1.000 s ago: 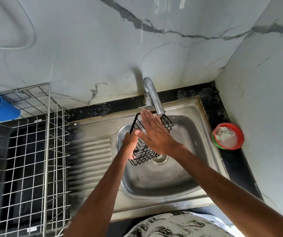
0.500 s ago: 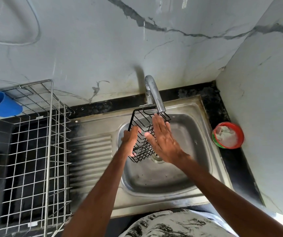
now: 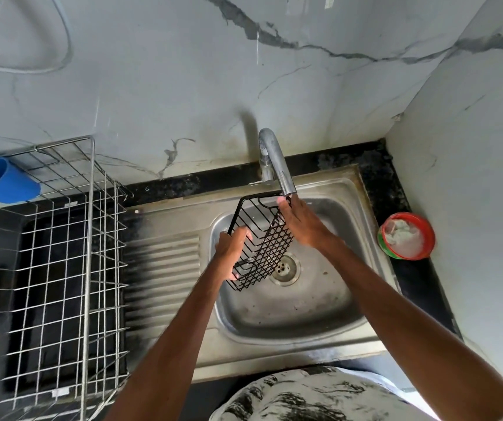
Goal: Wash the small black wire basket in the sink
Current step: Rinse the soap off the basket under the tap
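- A black-and-white patterned garment (image 3: 304, 396) fills the bottom edge, closest to the camera, and two bare forearms reach forward from it over the basin.
- The rectangular stainless-steel sink (image 3: 304, 311) lies under the arms, with a round perforated drain (image 3: 283, 267) in its floor and a ridged steel draining board (image 3: 165, 268) joined to its left side.
- The left hand (image 3: 232, 247) grips the small black wire basket (image 3: 270, 247) at its left side. The thumb is hooked over the rim and the fingers are curled round the near end.
- The basket is held tilted above the basin, clear of the sink floor, with its mesh bottom over the drain and its far rim just under the spout.
- The right hand (image 3: 301, 226) is flat and holds nothing. Its straight fingers lie against the basket's right side, with the fingertips at the far corner.
- A tall silver wire dish rack (image 3: 62, 253) stands on the black countertop (image 3: 396, 183) to the left of the draining board.
- A round red-and-green tub (image 3: 406, 235) holding something white sits on the counter to the right of the sink.
- The curved chrome tap (image 3: 274, 159) rises at the sink's back edge, its spout touching or just above the right fingertips. Whether water is running cannot be told.
- A blue plastic holder (image 3: 1, 183) hangs at the rack's far left.
- The grey-veined marble wall (image 3: 183, 86) stands behind.
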A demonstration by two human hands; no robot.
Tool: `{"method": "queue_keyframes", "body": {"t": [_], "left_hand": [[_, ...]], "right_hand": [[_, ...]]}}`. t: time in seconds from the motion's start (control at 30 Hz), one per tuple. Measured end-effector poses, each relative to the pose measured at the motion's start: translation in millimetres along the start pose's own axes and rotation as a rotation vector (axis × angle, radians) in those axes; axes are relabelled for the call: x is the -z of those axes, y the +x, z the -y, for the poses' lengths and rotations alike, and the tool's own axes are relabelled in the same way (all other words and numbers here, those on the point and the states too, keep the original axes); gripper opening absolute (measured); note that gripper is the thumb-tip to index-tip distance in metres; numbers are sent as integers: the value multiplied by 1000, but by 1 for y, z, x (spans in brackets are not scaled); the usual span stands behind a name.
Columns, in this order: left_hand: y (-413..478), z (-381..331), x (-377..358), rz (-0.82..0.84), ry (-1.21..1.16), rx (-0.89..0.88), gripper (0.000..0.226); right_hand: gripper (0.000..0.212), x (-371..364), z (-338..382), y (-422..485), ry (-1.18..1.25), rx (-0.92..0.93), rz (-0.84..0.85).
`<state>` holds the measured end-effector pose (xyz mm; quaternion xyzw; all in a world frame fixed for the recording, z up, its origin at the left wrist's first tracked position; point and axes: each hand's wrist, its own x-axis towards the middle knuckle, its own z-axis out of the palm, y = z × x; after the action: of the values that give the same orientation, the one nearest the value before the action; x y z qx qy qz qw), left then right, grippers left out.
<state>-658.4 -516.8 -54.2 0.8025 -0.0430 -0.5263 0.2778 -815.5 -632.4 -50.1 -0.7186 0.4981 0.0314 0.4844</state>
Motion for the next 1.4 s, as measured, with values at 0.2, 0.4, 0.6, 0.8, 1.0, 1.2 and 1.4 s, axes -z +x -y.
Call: {"method": "queue_keyframes", "body": {"t": [0.2,0.4,0.6,0.8,1.0,1.2,1.4], "left_hand": [[-4,4,2,-9,-124,47,88],[-2,7,6,-2,-76,36,91],[-7,10,15,72,-82,99,50],[-13,9,24,98,-257,177,57],[1,16,26,120,-193,86,59],[3,16,31,197,-237,99,18],[1,25,50,395,-309,42,111]], "right_hand": [[94,-18,35,-13,-224,98,-79],[90,-22,33,-15,-194,136,-37],[66,22,25,8,191,-29,151],[25,37,10,14,528,-82,183],[23,31,18,11,338,-61,7],[26,22,28,5,137,-40,-115],[23,25,28,4,64,-55,-111]]}}
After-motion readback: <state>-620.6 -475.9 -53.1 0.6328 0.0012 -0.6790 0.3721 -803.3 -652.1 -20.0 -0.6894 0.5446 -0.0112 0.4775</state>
